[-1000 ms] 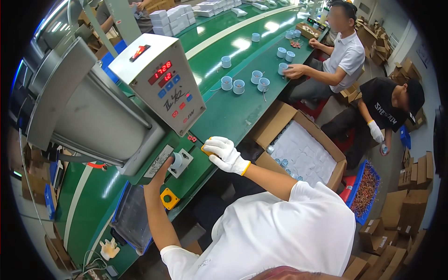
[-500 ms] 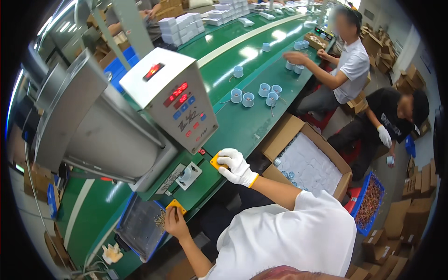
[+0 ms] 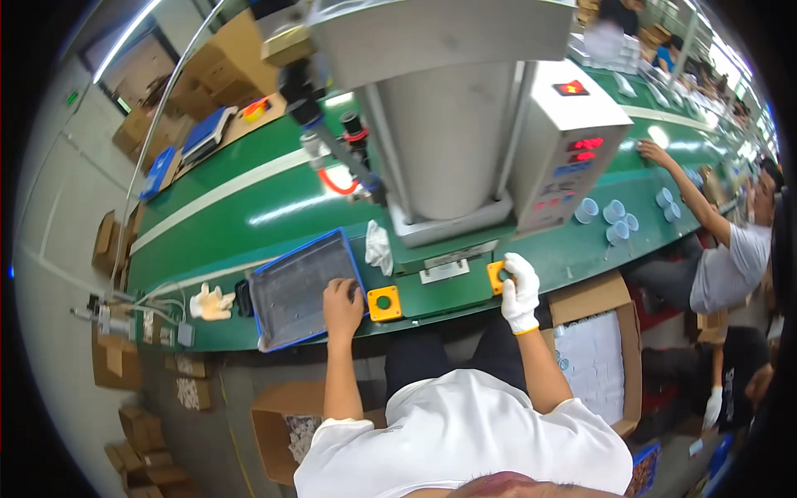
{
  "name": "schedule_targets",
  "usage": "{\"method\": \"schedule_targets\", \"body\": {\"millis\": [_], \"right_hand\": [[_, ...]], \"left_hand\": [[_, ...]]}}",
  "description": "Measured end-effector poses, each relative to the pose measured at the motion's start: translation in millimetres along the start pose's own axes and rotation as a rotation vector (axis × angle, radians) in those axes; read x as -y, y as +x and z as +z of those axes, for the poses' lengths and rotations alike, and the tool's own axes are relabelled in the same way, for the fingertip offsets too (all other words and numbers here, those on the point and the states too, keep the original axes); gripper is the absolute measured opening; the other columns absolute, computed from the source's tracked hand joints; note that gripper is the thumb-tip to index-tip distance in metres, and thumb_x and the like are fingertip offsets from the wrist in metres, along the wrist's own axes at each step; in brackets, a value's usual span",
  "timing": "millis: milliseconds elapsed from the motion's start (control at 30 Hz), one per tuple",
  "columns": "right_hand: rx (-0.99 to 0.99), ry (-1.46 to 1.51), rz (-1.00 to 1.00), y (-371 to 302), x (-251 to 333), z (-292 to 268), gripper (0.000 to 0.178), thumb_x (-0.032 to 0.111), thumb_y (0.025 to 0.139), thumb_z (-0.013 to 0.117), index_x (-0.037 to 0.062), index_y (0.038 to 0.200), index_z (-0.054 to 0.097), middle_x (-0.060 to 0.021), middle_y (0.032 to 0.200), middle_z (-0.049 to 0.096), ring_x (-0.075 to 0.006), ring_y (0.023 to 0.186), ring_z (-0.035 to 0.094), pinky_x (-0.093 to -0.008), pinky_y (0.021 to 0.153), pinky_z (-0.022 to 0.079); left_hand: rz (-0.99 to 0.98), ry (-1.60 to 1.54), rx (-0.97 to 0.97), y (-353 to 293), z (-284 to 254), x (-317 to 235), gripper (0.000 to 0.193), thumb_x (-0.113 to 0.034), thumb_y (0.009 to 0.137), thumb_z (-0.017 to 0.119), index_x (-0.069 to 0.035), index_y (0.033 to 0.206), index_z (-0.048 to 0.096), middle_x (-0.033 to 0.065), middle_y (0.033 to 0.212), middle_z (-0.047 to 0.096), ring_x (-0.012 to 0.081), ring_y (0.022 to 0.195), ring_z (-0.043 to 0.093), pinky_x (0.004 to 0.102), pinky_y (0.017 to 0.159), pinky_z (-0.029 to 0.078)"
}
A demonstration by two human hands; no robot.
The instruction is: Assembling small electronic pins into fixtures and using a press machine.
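- Just over the right rim of blue tray (image 3: 286, 300): bare left hand (image 3: 342, 309), fingers curled, can't tell on what.
- Immediately rightward, nearest that hand: left button box (image 3: 384, 305).
- Farther right: right button box (image 3: 495, 279), touched by gloved right hand (image 3: 520, 297), loosely bent.

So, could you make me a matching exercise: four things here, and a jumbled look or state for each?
Things:
1. left hand
2. right hand
3. tray
4. control box

Descriptions:
A. dark inside, blue-rimmed
B. lit with red displays
C. bare
D. gloved in white, at a yellow button box

Pairs: 1-C, 2-D, 3-A, 4-B
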State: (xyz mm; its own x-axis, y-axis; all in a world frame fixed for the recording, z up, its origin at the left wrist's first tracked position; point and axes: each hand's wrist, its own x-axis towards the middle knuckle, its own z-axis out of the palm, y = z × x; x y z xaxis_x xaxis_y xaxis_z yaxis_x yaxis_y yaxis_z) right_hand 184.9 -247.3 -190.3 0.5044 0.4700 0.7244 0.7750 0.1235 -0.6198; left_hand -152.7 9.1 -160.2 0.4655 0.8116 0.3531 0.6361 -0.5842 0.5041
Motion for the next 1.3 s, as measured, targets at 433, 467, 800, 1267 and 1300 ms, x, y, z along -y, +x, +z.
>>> {"method": "schedule_targets", "body": {"millis": [433, 467, 800, 1267, 1300], "right_hand": [[0.046, 0.058, 0.069, -6, -14, 12, 0.032, 0.011, 0.108, 0.055, -0.0034, 0.133, 0.068, -0.0261, 0.143, 0.069, -0.0397, 0.129, 0.069, -0.0457, 0.114, 0.054], [0.054, 0.099, 0.063, -7, -19, 13, 0.034, 0.012, 0.110, 0.054, -0.0048, 0.136, 0.066, -0.0258, 0.146, 0.068, -0.0364, 0.130, 0.068, -0.0426, 0.111, 0.056], [0.066, -0.028, 0.211, -24, -27, 10, 0.038, 0.013, 0.112, 0.049, -0.0075, 0.140, 0.064, -0.0232, 0.151, 0.066, -0.0333, 0.136, 0.064, -0.0440, 0.119, 0.049], [-0.053, -0.269, 0.188, -33, -36, 8, 0.046, 0.036, 0.117, 0.044, -0.0004, 0.136, 0.064, -0.0178, 0.133, 0.067, -0.0278, 0.113, 0.065, -0.0448, 0.104, 0.054], [-0.047, -0.281, 0.195, -37, -41, 3, 0.046, 0.036, 0.117, 0.044, -0.0004, 0.136, 0.064, -0.0178, 0.133, 0.067, -0.0278, 0.113, 0.065, -0.0448, 0.104, 0.054]], "left_hand": [[0.036, -0.333, 0.305, 29, -47, 25, 0.023, -0.019, 0.099, 0.072, -0.001, 0.112, 0.078, 0.0232, 0.108, 0.075, 0.0433, 0.106, 0.072, 0.0489, 0.093, 0.057], [-0.065, -0.339, 0.292, 31, -55, 37, 0.024, -0.021, 0.100, 0.073, 0.000, 0.112, 0.078, 0.0231, 0.107, 0.076, 0.0430, 0.102, 0.073, 0.0482, 0.091, 0.058], [-0.144, 0.111, 0.176, 22, -139, 197, 0.023, -0.024, 0.103, 0.074, -0.002, 0.111, 0.070, 0.0187, 0.107, 0.070, 0.0393, 0.102, 0.071, 0.0482, 0.089, 0.056], [-0.165, -0.440, 0.707, 11, -132, 120, 0.018, -0.015, 0.109, 0.064, -0.001, 0.120, 0.068, 0.0219, 0.117, 0.069, 0.0418, 0.105, 0.069, 0.0451, 0.091, 0.054], [-0.169, -0.448, 0.719, 12, -134, 124, 0.018, -0.015, 0.109, 0.064, -0.001, 0.120, 0.068, 0.0219, 0.117, 0.069, 0.0418, 0.105, 0.069, 0.0451, 0.091, 0.054]]}}
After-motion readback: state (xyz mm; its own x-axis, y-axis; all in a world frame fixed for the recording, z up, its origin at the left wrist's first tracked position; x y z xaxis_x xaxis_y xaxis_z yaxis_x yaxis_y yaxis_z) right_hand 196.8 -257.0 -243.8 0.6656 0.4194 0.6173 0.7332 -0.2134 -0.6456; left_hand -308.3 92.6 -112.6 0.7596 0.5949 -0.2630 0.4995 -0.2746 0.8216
